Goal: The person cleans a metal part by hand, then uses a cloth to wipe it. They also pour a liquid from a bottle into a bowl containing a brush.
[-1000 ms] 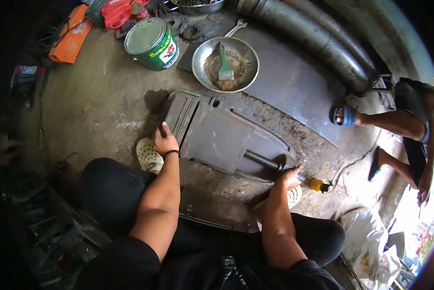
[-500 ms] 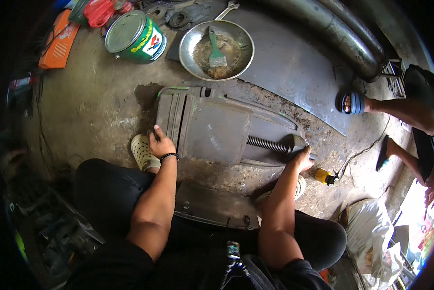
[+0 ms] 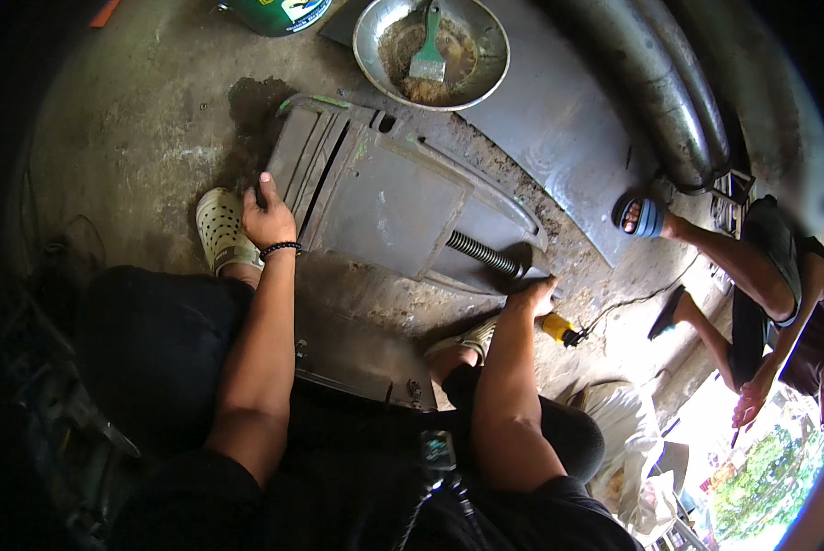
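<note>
A large grey metal vise lies on the floor in front of me, with a threaded screw along its right part. My left hand is closed round its left end, thumb on top and the other fingers mostly hidden. At the screw end, my right hand grips the vise's right edge; its fingertips are partly out of sight. Just beyond the vise sits a round metal pan, holding a green-handled paintbrush and brownish residue.
A dark metal plate and thick metal pipes lie at the far right. Another person's sandalled foot rests near the plate. A yellow corded tool lies beside my right hand. A green bucket stands far left.
My view has shifted and turned, so the vise now appears more slanted and the bucket is mostly cut off. Both hands keep their hold on the vise.
</note>
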Demonstrator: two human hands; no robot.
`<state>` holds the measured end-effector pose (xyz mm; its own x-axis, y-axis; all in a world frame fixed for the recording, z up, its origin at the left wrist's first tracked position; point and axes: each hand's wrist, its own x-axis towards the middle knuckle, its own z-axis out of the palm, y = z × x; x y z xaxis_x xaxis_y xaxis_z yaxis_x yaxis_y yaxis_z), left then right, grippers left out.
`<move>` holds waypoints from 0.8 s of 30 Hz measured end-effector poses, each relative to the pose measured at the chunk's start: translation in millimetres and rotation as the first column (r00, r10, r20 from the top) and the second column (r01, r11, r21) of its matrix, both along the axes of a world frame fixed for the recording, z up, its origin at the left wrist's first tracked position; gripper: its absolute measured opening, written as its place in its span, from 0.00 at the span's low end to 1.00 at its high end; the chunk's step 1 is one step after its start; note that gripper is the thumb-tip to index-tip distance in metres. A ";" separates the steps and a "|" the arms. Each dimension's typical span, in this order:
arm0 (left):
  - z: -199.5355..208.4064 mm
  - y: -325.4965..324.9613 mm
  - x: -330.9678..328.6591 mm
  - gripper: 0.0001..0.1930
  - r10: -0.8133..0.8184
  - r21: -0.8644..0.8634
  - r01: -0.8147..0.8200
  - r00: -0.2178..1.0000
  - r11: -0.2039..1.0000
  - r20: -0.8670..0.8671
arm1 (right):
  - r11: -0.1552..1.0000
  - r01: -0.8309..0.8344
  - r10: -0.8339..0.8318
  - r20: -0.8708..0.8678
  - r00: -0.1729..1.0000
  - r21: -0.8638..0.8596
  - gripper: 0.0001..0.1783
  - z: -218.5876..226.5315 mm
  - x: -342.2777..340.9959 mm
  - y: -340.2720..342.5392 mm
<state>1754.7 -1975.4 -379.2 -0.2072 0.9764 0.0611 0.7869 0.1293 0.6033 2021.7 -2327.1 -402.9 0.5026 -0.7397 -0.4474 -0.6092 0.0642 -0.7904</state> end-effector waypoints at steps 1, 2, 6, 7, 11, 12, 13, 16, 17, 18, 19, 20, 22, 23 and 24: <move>-1.7 0.4 0.4 0.34 0.004 -0.034 -0.003 0.999 0.999 0.043 | 1.000 0.013 -0.013 -0.021 1.000 -0.001 0.30 0.5 1.1 0.2; -3.1 0.8 -0.8 0.33 0.001 -0.032 0.002 0.997 0.999 0.072 | 0.999 0.005 -0.006 -0.027 1.000 -0.041 0.30 -0.2 0.1 -0.1; -5.4 2.1 -1.9 0.34 0.019 -0.029 -0.018 0.998 0.999 0.057 | 0.989 0.010 -0.016 -0.038 0.999 -0.149 0.29 -11.1 2.0 -9.1; -4.3 1.9 -1.8 0.36 0.016 -0.095 -0.005 0.994 0.995 0.111 | 0.980 -0.045 0.029 -0.088 0.996 -0.194 0.28 -14.8 2.6 -12.7; 2.6 0.5 -0.5 0.34 -0.033 0.015 0.033 0.999 0.999 0.015 | 0.963 -0.057 0.037 -0.082 0.996 -0.262 0.29 -28.8 6.4 -22.9; 4.2 1.8 -1.5 0.31 -0.039 -0.002 0.039 0.997 0.999 0.061 | 0.948 -0.075 0.035 -0.131 0.991 -0.311 0.31 -29.8 7.2 -23.4; 5.3 5.9 -3.5 0.30 -0.031 -0.066 0.042 0.988 0.997 0.153 | 0.976 -0.071 0.053 -0.090 0.995 -0.207 0.30 -29.4 7.7 -22.8; 1.2 23.0 -17.9 0.27 0.094 -0.098 -0.052 0.861 0.994 0.500 | 0.995 -0.082 0.081 -0.015 0.997 -0.055 0.31 -21.2 5.9 -17.8; -2.6 34.2 -25.7 0.25 0.217 -0.166 -0.147 0.776 0.975 0.591 | 0.994 -0.068 0.064 -0.044 0.997 -0.089 0.33 -17.0 5.3 -14.7; -7.7 45.5 -34.8 0.23 0.270 -0.194 -0.190 0.743 0.963 0.612 | 0.992 -0.089 0.082 -0.077 0.994 -0.088 0.34 -12.4 4.2 -12.7; -15.9 55.8 -41.0 0.22 0.330 -0.238 -0.229 0.692 0.944 0.642 | 0.995 -0.086 0.081 -0.103 0.991 -0.049 0.36 -8.3 3.5 -9.3; -25.7 63.4 -47.3 0.21 0.357 -0.245 -0.261 0.643 0.934 0.678 | 0.993 -0.085 0.077 -0.106 0.991 -0.077 0.36 -4.4 3.1 -7.6; -46.4 73.9 -59.9 0.20 0.276 -0.210 -0.185 0.759 0.960 0.590 | 0.999 -0.036 0.036 0.003 0.999 0.024 0.34 -0.4 2.6 -4.4; -57.1 76.1 -63.5 0.20 0.211 -0.185 -0.128 0.807 0.974 0.552 | 0.998 -0.051 0.051 0.015 0.999 0.022 0.34 0.1 2.7 -4.3; -65.6 77.9 -68.4 0.21 0.155 -0.157 -0.086 0.852 0.984 0.499 | 0.998 -0.060 0.060 0.007 0.998 0.024 0.33 -0.5 2.8 -3.7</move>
